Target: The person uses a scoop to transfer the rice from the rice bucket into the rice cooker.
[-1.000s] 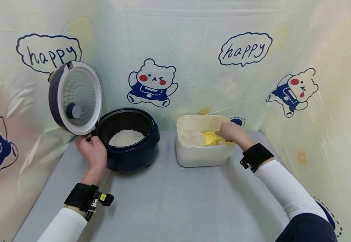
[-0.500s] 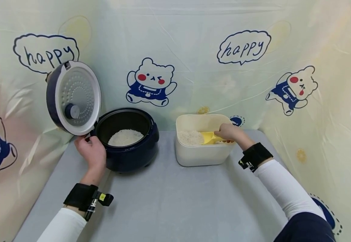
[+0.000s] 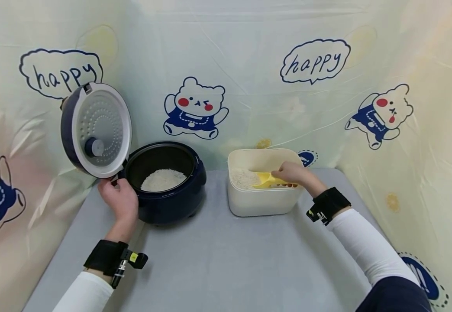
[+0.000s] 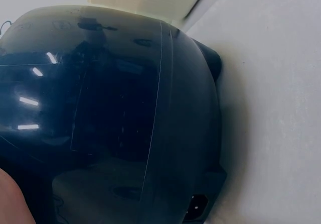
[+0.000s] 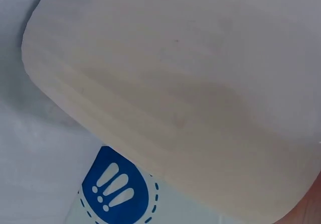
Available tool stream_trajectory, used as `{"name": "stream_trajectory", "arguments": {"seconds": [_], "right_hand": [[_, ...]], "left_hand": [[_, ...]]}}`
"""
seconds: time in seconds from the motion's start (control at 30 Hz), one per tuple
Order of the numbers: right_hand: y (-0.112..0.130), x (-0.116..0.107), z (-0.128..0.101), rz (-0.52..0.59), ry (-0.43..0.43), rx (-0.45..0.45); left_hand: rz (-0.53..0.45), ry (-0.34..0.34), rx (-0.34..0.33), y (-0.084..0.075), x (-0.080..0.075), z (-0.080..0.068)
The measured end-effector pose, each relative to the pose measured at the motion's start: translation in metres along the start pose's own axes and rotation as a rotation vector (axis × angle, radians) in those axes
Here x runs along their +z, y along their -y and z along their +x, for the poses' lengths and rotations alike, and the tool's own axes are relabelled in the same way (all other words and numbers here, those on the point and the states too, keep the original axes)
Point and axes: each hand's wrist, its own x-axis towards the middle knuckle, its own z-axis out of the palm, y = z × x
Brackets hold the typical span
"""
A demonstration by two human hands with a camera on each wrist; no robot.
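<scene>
Already, white rice (image 3: 163,180) lies in a round navy cooker (image 3: 171,209), scooping seemingly unfinished, right hand (image 3: 294,172) gripping yellow plastic scoop (image 3: 265,179), left hand's (image 3: 121,200) grip unclear.

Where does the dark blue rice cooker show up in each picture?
Head: the rice cooker is left of centre, lid open.
Left wrist: close up, across left and middle.
Right wrist: not in it.
Shared landmark: the cream container, right of centre in head, apparently at left wrist's top edge, filling most of right wrist.
</scene>
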Motion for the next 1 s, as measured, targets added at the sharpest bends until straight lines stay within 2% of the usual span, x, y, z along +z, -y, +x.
{"name": "stream_trajectory", "arguments": {"seconds": [0.3,0.53,0.73,1.0], "right_hand": [[0.002,-0.003,0.0,0.086,0.005,-0.029],[0.004,-0.006,-0.003,0.089,0.008,-0.046],[0.002,-0.013,-0.007,0.105,0.007,-0.061],[-0.004,-0.021,-0.016,0.179,0.016,-0.069]], "left_hand": [[-0.007,-0.009,-0.006,0.001,0.001,0.002],[-0.031,0.004,-0.022,0.003,0.0,0.002],[-0.029,0.0,-0.005,0.003,-0.001,0.001],[-0.01,-0.006,0.008,0.002,-0.001,0.0]]}}
